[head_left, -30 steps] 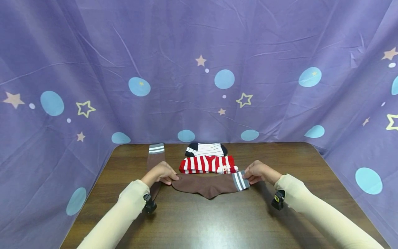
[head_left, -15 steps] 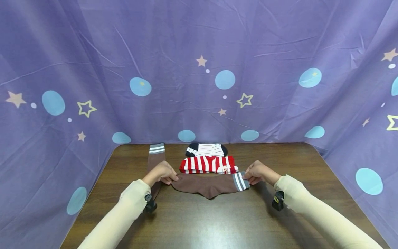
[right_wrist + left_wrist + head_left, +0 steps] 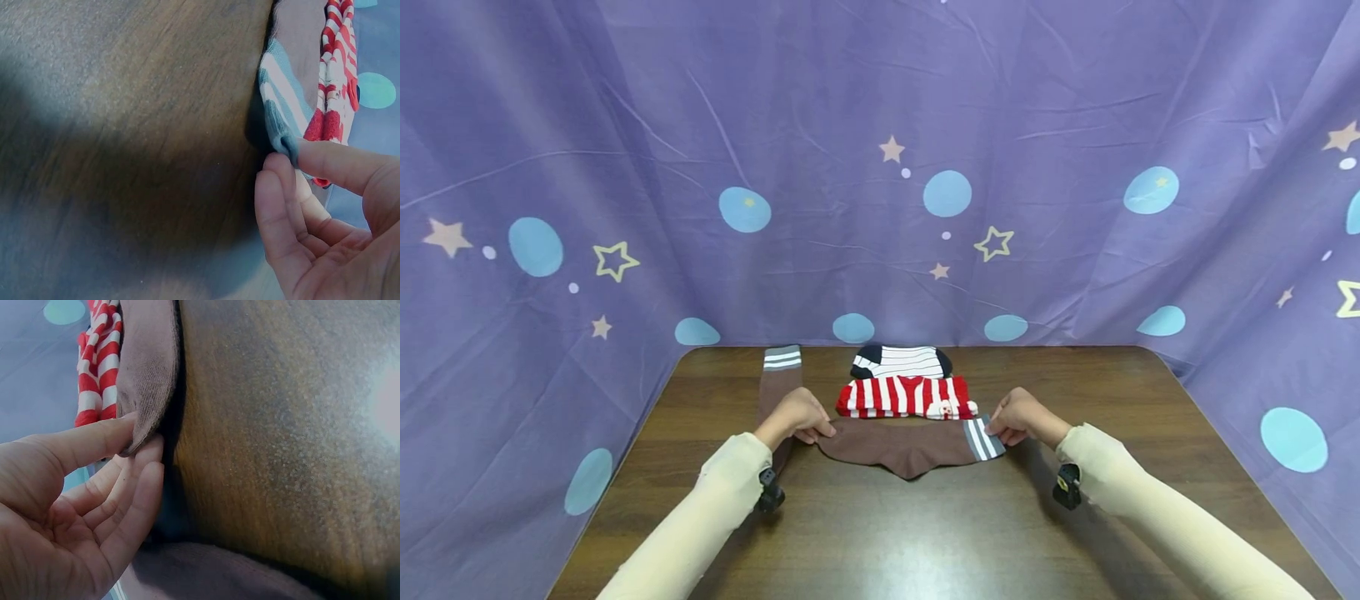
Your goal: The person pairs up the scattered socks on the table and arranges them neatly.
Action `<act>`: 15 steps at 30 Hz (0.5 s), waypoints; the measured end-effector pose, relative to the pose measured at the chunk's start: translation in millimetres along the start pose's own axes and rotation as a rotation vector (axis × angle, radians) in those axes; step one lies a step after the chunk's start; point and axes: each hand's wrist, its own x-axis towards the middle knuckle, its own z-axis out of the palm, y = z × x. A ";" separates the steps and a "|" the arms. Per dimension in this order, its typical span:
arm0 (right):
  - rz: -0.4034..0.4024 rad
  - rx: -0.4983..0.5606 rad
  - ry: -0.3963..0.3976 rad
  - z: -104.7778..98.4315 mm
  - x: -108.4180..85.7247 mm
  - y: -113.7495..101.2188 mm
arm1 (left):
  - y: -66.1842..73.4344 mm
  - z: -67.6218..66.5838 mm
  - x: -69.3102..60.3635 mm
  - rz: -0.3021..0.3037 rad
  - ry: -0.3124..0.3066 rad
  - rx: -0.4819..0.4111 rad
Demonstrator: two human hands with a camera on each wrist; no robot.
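Note:
A brown sock (image 3: pixel 895 446) with a grey cuff and white stripes is stretched sideways between my two hands, its heel pointing toward me. My left hand (image 3: pixel 797 415) pinches the toe end between thumb and fingers, as the left wrist view also shows. At the other end, my right hand (image 3: pixel 1024 415) pinches the striped cuff (image 3: pixel 284 106). Just behind lies a folded red-and-white striped pair of socks (image 3: pixel 906 397). A second brown sock (image 3: pixel 780 387) lies lengthwise at the left, partly hidden by my left hand and wrist.
Behind the red pair, white socks (image 3: pixel 904 361) with black ends and thin black lines lie near the table's far edge. The wooden table (image 3: pixel 910 533) reflects a bright glare toward the front. A purple curtain (image 3: pixel 880 250) hangs behind and along both sides.
The head view has shifted slightly, so everything sits a little further right. Both hands keep their pinch on the brown sock, which stays in place.

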 end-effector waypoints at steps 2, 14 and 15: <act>0.001 -0.012 0.006 1.0 0.1 0.6 | 0.2 1.3 0.7 -0.005 0.013 0.016; 0.004 -0.141 0.068 5.7 2.7 -3.7 | 11.8 6.9 5.5 0.024 0.100 0.397; 0.005 -0.145 0.067 5.5 2.5 -3.7 | 12.6 7.9 5.8 0.023 0.103 0.421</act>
